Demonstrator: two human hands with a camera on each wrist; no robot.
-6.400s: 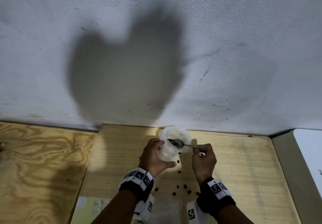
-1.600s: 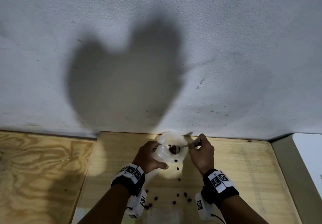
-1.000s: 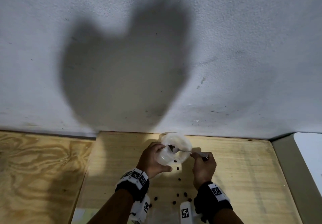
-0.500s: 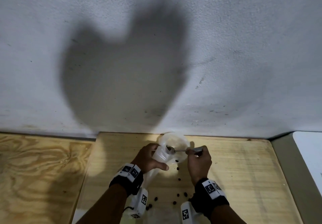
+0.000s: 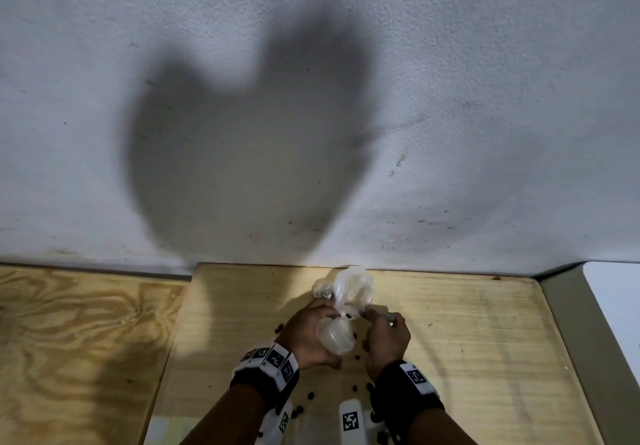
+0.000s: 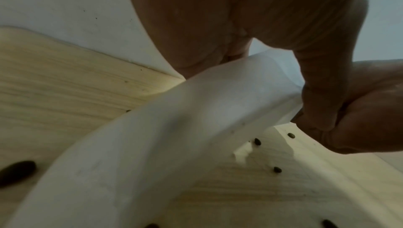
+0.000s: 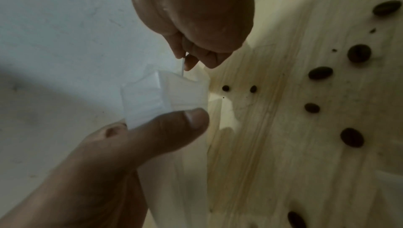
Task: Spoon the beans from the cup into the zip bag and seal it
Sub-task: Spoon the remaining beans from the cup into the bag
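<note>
From the head view, the risk was plain: dark brown beans [image 5: 355, 388] already lay scattered on the pale wooden tabletop [image 5: 467, 340], and more looked likely to follow, since the clear plastic cup [image 5: 335, 335] was held tipped on its side and the small metal spoon [image 5: 372, 313] had to hit a soft, crumpled mouth on the clear zip bag [image 5: 349, 288]. The left hand [image 5: 306, 335] curled round the cup beside the bag, while the right hand [image 5: 386, 339] pinched the spoon's handle, bowl at the bag. Down at the left wrist, the fingers [image 6: 316, 97] were closed tight on filmy white plastic [image 6: 174, 137]; whether that was bag or cup wall, I couldn't tell. More loose beans [image 6: 257, 141] sat beneath. Over at the right wrist, the fingertips [image 7: 191, 62] clamped the thin handle [image 7: 182, 68] above translucent plastic [image 7: 165, 97] that the left thumb [image 7: 174, 128] gripped, with beans [image 7: 320, 73] strewn alongside. A floppy bag edge could fold and shed the spoonful.
</note>
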